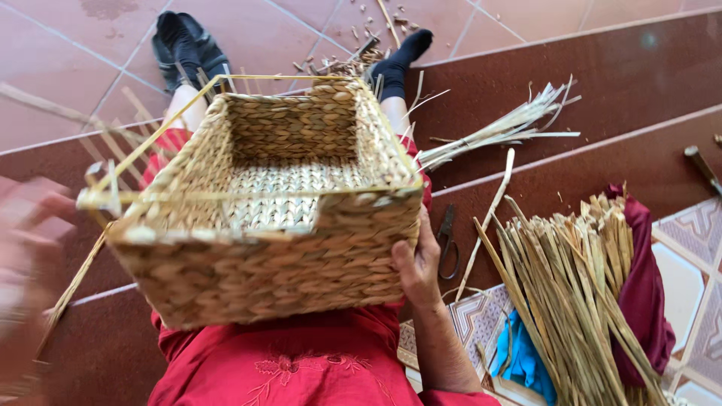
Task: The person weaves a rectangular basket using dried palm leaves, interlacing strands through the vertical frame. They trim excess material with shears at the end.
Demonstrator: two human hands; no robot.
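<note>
On the person's lap rests a woven basket (263, 218); the right hand (417, 267) grips its near corner, fingers curled. At the frame's left edge the left hand (30, 248) is blurred, its spread unclear. Scissors (448, 240) lie beside a bundle of straw (571, 293).

Left hand (30, 248) blurred, edge-cropped
</note>
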